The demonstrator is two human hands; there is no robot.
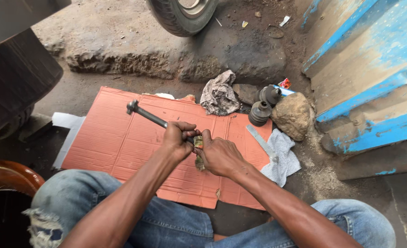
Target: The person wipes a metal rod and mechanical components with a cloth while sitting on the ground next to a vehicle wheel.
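Head view, left hand (178,138) fingers closed round metal shaft (149,116), right hand (219,156) gripping greasy rag (198,142)

Both forearms are stretched fwd between the bent knees, bare to the elbows. The left hand (178,138) is curled into a fist, knuckles up. The right hand (219,155) is closed too, fingers tucked under, just beside the left.

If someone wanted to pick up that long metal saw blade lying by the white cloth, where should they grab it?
Probably the saw blade's upper end, which lies bare on the cardboard; its lower end rests on the white cloth. It is thin and flat, so pinch its long edges from above, coming from the rock side, away from both hands.
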